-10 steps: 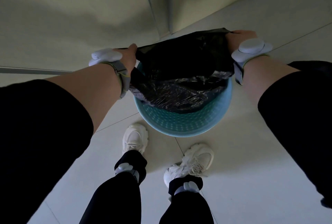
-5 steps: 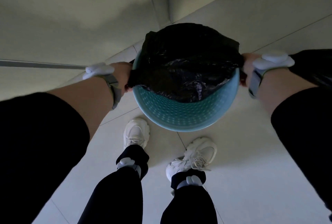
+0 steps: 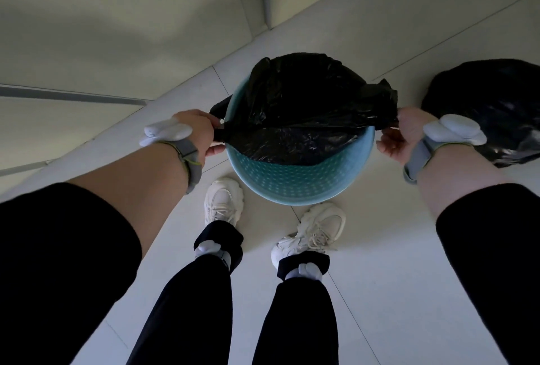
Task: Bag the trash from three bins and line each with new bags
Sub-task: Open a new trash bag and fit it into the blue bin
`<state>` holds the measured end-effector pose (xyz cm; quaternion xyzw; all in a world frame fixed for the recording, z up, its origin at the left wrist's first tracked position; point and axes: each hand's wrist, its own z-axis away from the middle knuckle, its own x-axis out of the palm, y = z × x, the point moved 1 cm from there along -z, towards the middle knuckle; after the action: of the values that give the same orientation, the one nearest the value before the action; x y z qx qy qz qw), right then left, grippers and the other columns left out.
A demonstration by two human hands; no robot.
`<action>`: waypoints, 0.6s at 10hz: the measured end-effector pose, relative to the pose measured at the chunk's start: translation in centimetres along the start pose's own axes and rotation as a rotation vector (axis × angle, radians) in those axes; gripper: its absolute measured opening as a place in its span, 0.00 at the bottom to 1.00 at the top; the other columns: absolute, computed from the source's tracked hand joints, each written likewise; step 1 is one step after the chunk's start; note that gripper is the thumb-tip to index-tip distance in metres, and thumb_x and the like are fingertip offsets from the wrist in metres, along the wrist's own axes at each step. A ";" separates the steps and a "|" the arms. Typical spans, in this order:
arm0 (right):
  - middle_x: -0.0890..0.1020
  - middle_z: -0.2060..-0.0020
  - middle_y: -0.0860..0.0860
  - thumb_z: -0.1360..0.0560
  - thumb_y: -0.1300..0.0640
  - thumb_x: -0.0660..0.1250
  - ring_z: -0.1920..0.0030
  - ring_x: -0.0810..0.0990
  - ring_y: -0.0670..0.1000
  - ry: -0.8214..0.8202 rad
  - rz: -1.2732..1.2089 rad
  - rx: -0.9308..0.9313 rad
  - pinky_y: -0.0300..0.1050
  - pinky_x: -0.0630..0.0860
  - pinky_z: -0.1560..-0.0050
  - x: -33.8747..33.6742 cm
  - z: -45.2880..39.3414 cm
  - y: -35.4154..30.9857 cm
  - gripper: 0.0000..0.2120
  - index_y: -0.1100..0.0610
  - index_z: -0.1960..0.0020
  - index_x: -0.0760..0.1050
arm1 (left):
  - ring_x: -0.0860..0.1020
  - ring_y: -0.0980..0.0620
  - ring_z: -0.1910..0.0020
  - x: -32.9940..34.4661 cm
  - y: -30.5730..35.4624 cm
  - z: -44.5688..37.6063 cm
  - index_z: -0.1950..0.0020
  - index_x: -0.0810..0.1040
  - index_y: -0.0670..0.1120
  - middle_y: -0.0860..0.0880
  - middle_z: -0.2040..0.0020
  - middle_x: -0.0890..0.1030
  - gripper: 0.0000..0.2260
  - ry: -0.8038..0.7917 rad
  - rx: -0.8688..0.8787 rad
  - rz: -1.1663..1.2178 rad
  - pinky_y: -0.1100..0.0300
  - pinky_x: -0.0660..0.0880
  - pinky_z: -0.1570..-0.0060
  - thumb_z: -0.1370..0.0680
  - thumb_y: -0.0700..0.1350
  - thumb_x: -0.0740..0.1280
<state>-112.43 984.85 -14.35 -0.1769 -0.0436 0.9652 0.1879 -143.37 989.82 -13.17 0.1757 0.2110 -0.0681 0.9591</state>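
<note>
Two hands are working one liner here, and the job in hand looks to be seating a fresh bag over the bin's rim.

The pale tiled floor (image 3: 380, 262) carries everything; the round light-blue perforated plastic bin (image 3: 292, 186) stands on it just ahead of the white trainers (image 3: 225, 201), close to the wall. To the right of the bin, behind the right wrist, a filled black plastic trash bag (image 3: 496, 101) lies on the floor, apart from the bin.

The crinkled black plastic liner bag (image 3: 306, 92) sits in the bin: its far edge is draped over the far rim, while its near edge is stretched as a taut band across the mouth, short of the near rim, so the near inner wall is bare.

The left hand (image 3: 195, 127) grips the liner's left corner in curled fingers just outside the bin's left rim. The right hand (image 3: 406, 133) pinches the right corner beside the right rim, fingers curled on the film.

To do this well, I would judge that both corners should be drawn toward the body together, keeping the band level, then folded down over the near rim. Thin film of this sort tears if pulled from one pinch point, so an even spread matters. The light bin may tip or slide toward the feet under the pull.
</note>
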 end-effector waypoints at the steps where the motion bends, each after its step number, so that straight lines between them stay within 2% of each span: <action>1: 0.75 0.68 0.52 0.19 0.55 0.54 0.70 0.74 0.48 -0.046 -0.157 0.049 0.39 0.77 0.78 -0.5 0.2 1.2 0.15 0.61 0.61 0.69 | 0.72 0.52 0.67 0.5 -0.2 0.5 0.58 0.73 0.45 0.47 0.62 0.73 0.11 -0.088 -0.086 -0.010 0.60 0.76 0.68 0.19 0.38 0.55; 2: 0.79 0.77 0.53 0.19 0.57 0.51 0.77 0.80 0.49 -0.119 -0.446 0.067 0.43 0.79 0.76 -0.9 0.5 2.2 0.17 0.61 0.62 0.71 | 0.76 0.50 0.63 0.8 -1.1 0.3 0.58 0.73 0.45 0.47 0.61 0.75 0.07 -0.038 -0.045 0.026 0.54 0.79 0.56 0.21 0.42 0.59; 3: 0.81 0.74 0.52 0.21 0.59 0.55 0.72 0.83 0.51 -0.214 -0.719 0.051 0.52 0.83 0.61 -0.7 0.9 3.7 0.14 0.58 0.61 0.75 | 0.78 0.49 0.56 0.6 -1.2 0.8 0.60 0.72 0.48 0.49 0.56 0.77 0.07 0.024 -0.088 0.198 0.57 0.80 0.53 0.22 0.44 0.63; 4: 0.84 0.59 0.52 0.33 0.61 0.72 0.55 0.84 0.51 -0.372 -0.899 0.040 0.49 0.79 0.43 -0.3 1.0 5.6 0.17 0.57 0.44 0.80 | 0.76 0.51 0.52 0.5 -1.9 -0.2 0.54 0.78 0.49 0.52 0.54 0.77 0.06 -0.053 0.097 -0.605 0.62 0.75 0.53 0.25 0.51 0.69; 5: 0.85 0.50 0.55 0.32 0.59 0.68 0.50 0.85 0.54 -0.449 -0.835 0.049 0.53 0.80 0.47 -0.3 1.4 7.5 0.13 0.60 0.49 0.80 | 0.79 0.49 0.47 0.2 -2.9 0.1 0.56 0.73 0.51 0.50 0.50 0.77 0.03 0.000 -0.084 -0.095 0.59 0.79 0.50 0.23 0.47 0.64; 6: 0.84 0.56 0.56 0.25 0.63 0.62 0.61 0.85 0.54 -0.314 -0.672 0.075 0.50 0.83 0.60 -0.4 1.6 8.9 0.06 0.62 0.53 0.79 | 0.79 0.48 0.59 0.3 -5.0 0.6 0.60 0.70 0.48 0.47 0.57 0.76 0.09 -0.041 -0.144 -0.043 0.56 0.79 0.58 0.20 0.42 0.58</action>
<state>-115.72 976.44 -14.06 0.0045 -0.0920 0.8660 0.4915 -143.87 984.92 -14.38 0.1000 0.1995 -0.0771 0.9717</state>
